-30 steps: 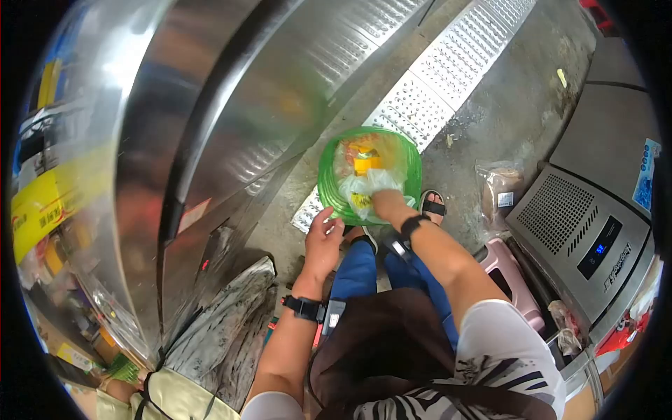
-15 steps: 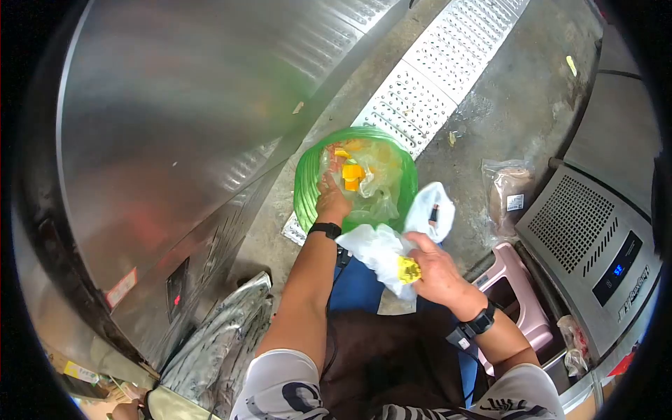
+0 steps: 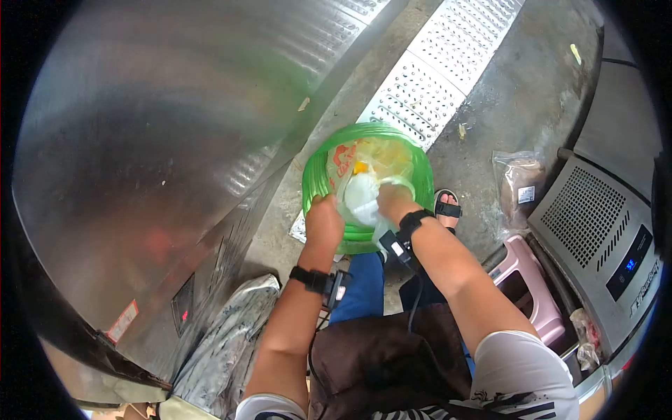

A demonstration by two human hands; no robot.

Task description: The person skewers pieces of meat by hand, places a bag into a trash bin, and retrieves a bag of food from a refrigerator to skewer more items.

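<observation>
A bin lined with a green bag (image 3: 316,168) stands on the floor before me. Inside it lie clear bags with red print (image 3: 343,158) and an orange-yellow piece (image 3: 360,168). My left hand (image 3: 325,222) is closed at the bin's near left rim, its fingers curled; what they grip is hard to make out. My right hand (image 3: 396,201) is inside the near right part of the opening, closed on a white plastic bag (image 3: 362,196) that hangs down into the bin.
A metal cabinet (image 3: 161,126) fills the left side. Perforated metal grating (image 3: 420,87) crosses the floor. At the right are a packaged bag (image 3: 521,183), a pink stool (image 3: 535,287) and a metal appliance (image 3: 584,210). A sandaled foot (image 3: 448,208) is beside the bin.
The white bag has moved from beside the bin into it with my right hand. My left hand has drawn back from the contents to the near left rim.
</observation>
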